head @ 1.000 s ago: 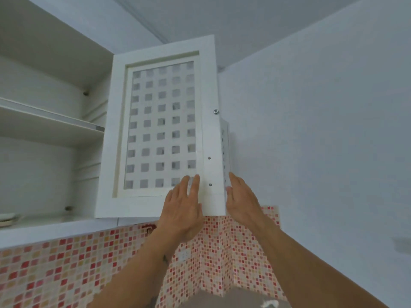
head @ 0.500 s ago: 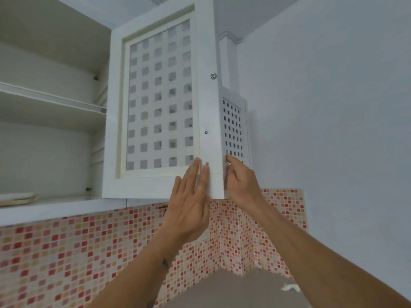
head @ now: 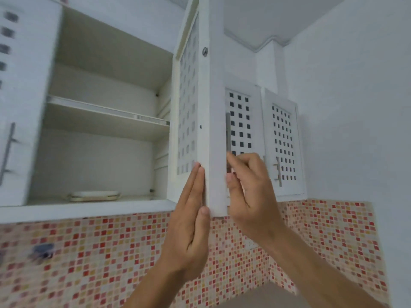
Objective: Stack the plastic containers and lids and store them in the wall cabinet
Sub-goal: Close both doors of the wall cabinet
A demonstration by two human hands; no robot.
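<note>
Head view: a white wall cabinet (head: 100,121) stands open, its lattice door (head: 208,121) seen nearly edge-on. The left hand (head: 189,221) lies flat, fingers straight and together, against the door's inner side. The right hand (head: 249,185) curls around the door's metal handle (head: 228,134). Stacked lids (head: 94,195) rest on the bottom shelf (head: 142,199).

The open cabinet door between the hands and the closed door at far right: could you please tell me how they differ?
The open cabinet door swings out edge-on toward the camera; the closed door sits flush with its cabinet. The left hand lies flat against the open door while the right hand curls at its bar handle; the closed door is untouched. Both are white with square-hole lattice panels.
</note>
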